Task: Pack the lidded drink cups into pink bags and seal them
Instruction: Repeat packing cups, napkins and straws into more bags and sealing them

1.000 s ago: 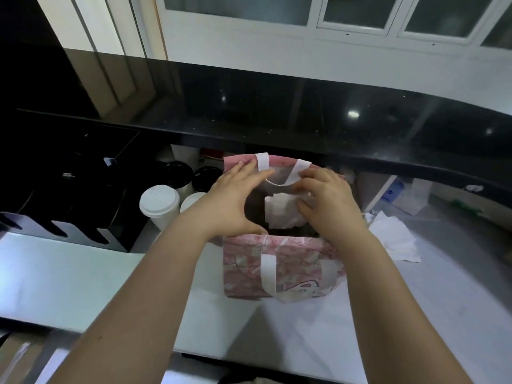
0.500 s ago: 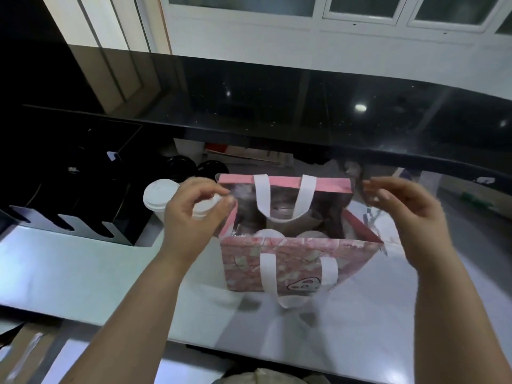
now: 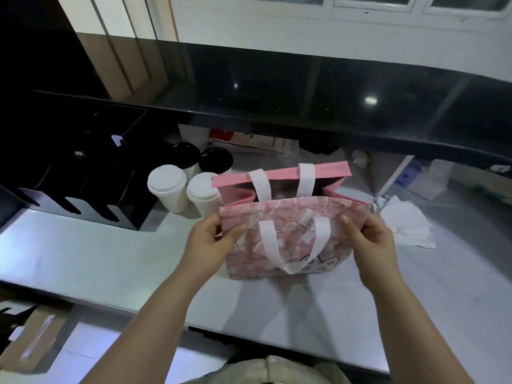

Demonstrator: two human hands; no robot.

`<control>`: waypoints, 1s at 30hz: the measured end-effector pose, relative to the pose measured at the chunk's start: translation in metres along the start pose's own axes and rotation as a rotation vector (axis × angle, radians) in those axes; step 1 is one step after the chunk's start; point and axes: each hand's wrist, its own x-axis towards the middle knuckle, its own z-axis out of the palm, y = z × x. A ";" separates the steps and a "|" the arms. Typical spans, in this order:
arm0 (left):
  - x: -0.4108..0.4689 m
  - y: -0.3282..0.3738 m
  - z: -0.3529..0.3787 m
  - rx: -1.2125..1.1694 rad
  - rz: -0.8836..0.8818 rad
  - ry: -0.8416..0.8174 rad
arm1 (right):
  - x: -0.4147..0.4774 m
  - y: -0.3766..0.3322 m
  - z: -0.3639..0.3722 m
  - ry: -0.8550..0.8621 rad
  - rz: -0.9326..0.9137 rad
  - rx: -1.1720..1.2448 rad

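Observation:
A pink patterned bag (image 3: 288, 231) with white handles stands on the steel counter (image 3: 83, 259), its mouth partly open at the top. My left hand (image 3: 213, 239) pinches the near panel's left top corner. My right hand (image 3: 368, 236) pinches the same panel's right top corner. The bag's contents are hidden behind the near panel. Two white-lidded paper cups (image 3: 167, 187) (image 3: 203, 195) stand just left of the bag, with two black-lidded cups (image 3: 185, 156) (image 3: 216, 160) behind them.
A black slotted holder (image 3: 83, 184) fills the left side of the counter. White paper napkins (image 3: 404, 223) lie right of the bag. A black raised ledge (image 3: 304, 106) runs across the back. A cardboard box (image 3: 36, 336) sits below the counter's front edge at left.
Both hands came out of the bag's mouth, spread to its sides, then dropped to the near panel's top corners. The near panel now stands higher and hides the inside.

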 end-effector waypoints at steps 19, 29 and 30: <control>0.022 0.000 -0.029 0.006 0.204 -0.025 | 0.011 -0.018 -0.016 -0.228 -0.053 -0.197; 0.033 0.002 -0.021 -0.097 0.170 0.047 | 0.017 -0.007 -0.007 -0.149 -0.036 0.106; 0.032 0.001 -0.020 -0.105 0.173 0.077 | 0.017 -0.007 -0.005 -0.120 -0.023 0.126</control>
